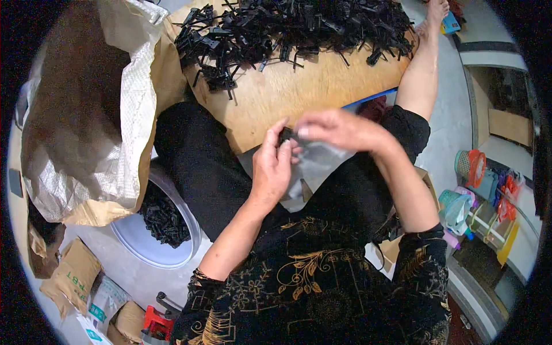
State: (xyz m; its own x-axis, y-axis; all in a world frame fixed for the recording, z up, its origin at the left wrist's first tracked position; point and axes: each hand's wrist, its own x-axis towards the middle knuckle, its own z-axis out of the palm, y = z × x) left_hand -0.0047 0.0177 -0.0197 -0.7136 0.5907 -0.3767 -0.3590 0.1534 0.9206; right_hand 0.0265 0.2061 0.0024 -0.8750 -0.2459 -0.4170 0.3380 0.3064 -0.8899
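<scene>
Over my lap, my left hand (271, 167) is closed, its thumb and fingers pinching a small black plastic part (285, 135). Right beside it is my right hand (339, 129), its fingertips close to the part but smeared by motion, so their grip is unclear. Past both hands, a big heap of black plastic parts (310, 26) with thin prongs covers the far side of a wooden board (276, 95). On the floor by my left leg, a white tub (187, 253) contains more black pieces (164, 215).
A large open woven sack (138, 103) with a paper-like side stands at the left. Brown and white bags (75, 273) and a red object (157, 325) lie at the lower left. Baskets and coloured plastic bags (457, 207) are along the right.
</scene>
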